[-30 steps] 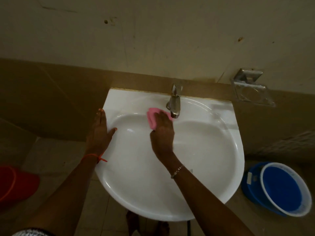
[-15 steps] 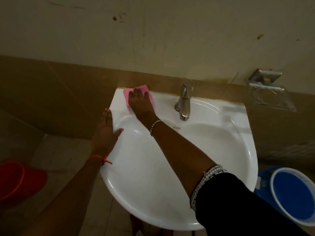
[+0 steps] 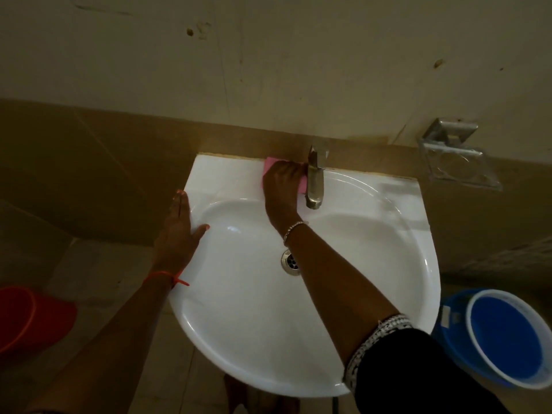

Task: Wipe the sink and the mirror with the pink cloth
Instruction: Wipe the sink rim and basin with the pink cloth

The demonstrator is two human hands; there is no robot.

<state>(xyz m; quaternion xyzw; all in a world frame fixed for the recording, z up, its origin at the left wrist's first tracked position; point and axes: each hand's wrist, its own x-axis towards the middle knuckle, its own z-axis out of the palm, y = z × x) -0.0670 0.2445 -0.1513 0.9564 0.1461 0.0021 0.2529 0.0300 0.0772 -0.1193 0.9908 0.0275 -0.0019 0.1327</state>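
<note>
The white sink (image 3: pixel 373 294) hangs on the tiled wall below me. My right hand (image 3: pixel 282 186) reaches over the basin and holds the pink cloth (image 3: pixel 268 166) down on the back ledge, fingers bent over it, right against the left side of the metal tap (image 3: pixel 315 183). Only two edges of the cloth show around the hand. My left hand (image 3: pixel 177 228) rests flat on the sink's left rim, fingers straight and thumb on the inner slope. The drain (image 3: pixel 290 260) shows beside my right forearm. No mirror is in view.
A clear soap dish (image 3: pixel 460 165) on a metal bracket is fixed to the wall right of the sink. A blue bucket (image 3: pixel 507 339) stands on the floor at the right, a red tub (image 3: pixel 33 318) at the left.
My right hand slid the cloth from beside the tap to the ledge's back left corner, then right again up against the tap. My left hand stayed on the rim.
</note>
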